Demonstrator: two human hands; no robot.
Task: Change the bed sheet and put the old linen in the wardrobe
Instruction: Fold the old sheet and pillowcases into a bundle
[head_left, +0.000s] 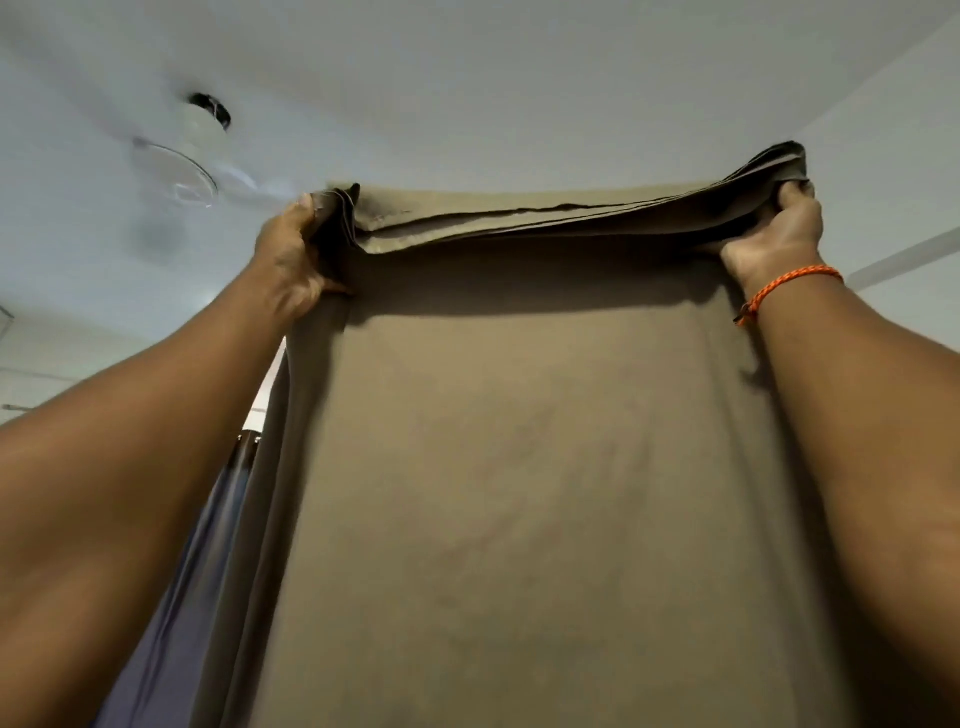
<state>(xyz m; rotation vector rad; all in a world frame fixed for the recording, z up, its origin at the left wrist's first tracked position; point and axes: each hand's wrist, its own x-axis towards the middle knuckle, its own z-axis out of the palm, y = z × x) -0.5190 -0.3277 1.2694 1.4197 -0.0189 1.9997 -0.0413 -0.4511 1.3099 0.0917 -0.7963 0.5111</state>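
A pale ceiling (519, 78) fills the upper view, with a ceiling fan (200, 150) mounted at the far left, its blades blurred. Both arms are raised, holding up an olive-brown bed sheet (519, 493) that hangs down the middle of the scene. Its top edge is bunched into several folded layers running between the two hands. The left hand (291, 254) clenches the bunched left corner, fingers curled round the cloth. The right hand (779, 228) grips the right corner the same way; an orange braided wristband (779, 286) sits on that wrist. At lower left, beside the sheet, hangs dark blue-grey fabric (182, 597). No containers show.
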